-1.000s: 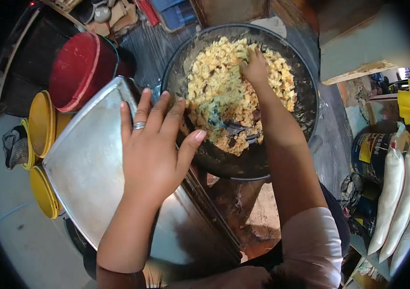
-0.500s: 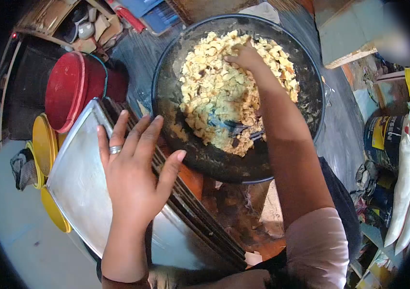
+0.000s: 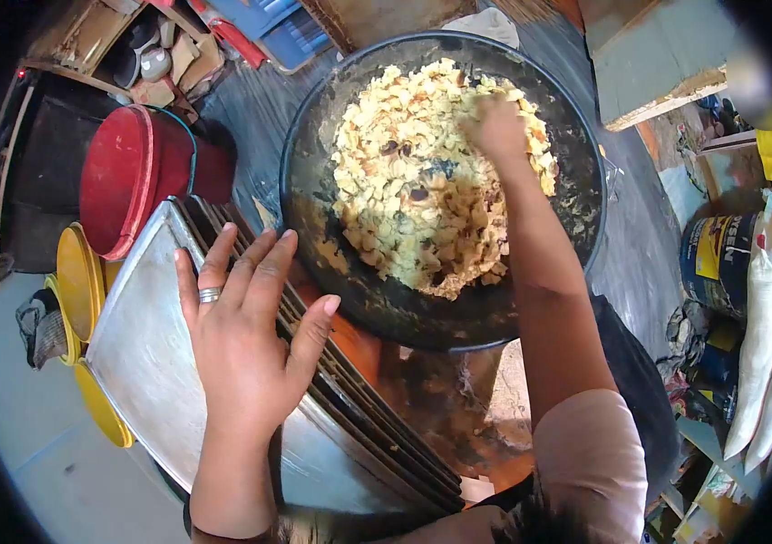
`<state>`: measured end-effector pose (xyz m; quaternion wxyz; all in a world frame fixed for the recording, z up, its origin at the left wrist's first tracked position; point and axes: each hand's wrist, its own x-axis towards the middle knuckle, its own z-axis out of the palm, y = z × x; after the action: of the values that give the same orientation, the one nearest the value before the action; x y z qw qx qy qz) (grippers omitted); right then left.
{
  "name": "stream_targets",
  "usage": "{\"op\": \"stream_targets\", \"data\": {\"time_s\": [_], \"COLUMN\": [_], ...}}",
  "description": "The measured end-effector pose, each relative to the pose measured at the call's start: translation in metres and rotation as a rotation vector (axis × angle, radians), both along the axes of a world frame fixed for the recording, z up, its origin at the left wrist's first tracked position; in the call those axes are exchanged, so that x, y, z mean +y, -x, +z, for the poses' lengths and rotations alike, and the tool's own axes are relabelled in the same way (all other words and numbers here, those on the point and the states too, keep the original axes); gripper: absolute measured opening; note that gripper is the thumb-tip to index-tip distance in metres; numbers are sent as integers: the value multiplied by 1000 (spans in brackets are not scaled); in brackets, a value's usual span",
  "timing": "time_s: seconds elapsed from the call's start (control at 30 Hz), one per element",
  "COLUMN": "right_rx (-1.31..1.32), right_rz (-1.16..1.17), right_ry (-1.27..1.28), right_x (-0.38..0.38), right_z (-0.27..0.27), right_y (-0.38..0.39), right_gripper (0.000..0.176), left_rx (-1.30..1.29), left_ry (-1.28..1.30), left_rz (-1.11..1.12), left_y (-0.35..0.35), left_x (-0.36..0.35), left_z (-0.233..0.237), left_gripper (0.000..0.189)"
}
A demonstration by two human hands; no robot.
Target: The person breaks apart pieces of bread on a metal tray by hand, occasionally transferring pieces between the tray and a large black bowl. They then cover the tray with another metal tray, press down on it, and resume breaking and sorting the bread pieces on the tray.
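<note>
A wide black basin [image 3: 331,263] holds a heap of pale yellow, chunky pieces [image 3: 404,136], with browner, wetter-looking stuff on its lower right side. My right hand [image 3: 500,129] is at the upper right of the heap; its fingers are smeared by motion, and whether they hold anything is hidden. My left hand [image 3: 250,331], with a ring on one finger, lies with spread fingers over a stack of metal trays [image 3: 145,317] and holds nothing. The stack stands tilted at the basin's lower left.
Left of the basin are a red bucket [image 3: 118,181] and yellow lids [image 3: 80,281]. A blue crate [image 3: 291,36] is at the top. On the right are a wooden board [image 3: 662,68], a dark labelled bucket [image 3: 721,258] and long white packets [image 3: 757,354].
My right hand has moved slightly right and down over the heap. The dark blue-black thing in the lower heap no longer shows. My left hand stays spread over the trays.
</note>
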<state>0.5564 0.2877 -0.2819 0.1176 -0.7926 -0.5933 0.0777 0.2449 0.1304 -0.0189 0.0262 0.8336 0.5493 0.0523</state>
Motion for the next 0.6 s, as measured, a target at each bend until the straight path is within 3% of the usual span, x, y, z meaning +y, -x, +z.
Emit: {"op": "stream_targets", "data": {"time_s": [0.03,0.07,0.13,0.17,0.2,0.27,0.3,0.33,0.4,0.43,0.53,0.6], "right_rx": [-107,43,67,54,51,335,589,585,667,416,338,285], "right_rz": [-175,-262,-257,-183,-187,405,273,275,60,-197,-189,60], "right_ry": [-17,127,198,383,376,669,854,848,504,296,420,647], "right_x": [-3,-9,-21,-19,-15,-2,-12,-4,13,-3,-27,-20], "right_z": [-4,-7,-18,-19,-23,-39,20,7,-29,-11,-7,-20], "right_y": [-13,-28,-22,-25,-31,-45,-32,-42,-67,-44,10,29], "right_gripper": [65,75,87,95,95,98,99,99,98,100,105,112], "left_rx": [2,-1,14,12,9,5,5,3,2,5,4,3], "left_ry": [-6,-2,-6,-10,-10,-24,-19,-12,-19,-21,-13,-11], "left_rz": [-6,-10,0,-5,-3,-3,-2,1,2,0,4,-1], "left_y": [-1,-1,-2,-2,-2,-2,-2,-3,-3,-3,-4,-5], "left_x": [0,0,1,1,1,2,2,1,1,1,1,2], "left_z": [-1,-1,-1,-1,-2,-2,-2,-2,-2,-3,-4,-3], "left_gripper": [48,48,48,48,50,53,53,53,53,53,52,50]}}
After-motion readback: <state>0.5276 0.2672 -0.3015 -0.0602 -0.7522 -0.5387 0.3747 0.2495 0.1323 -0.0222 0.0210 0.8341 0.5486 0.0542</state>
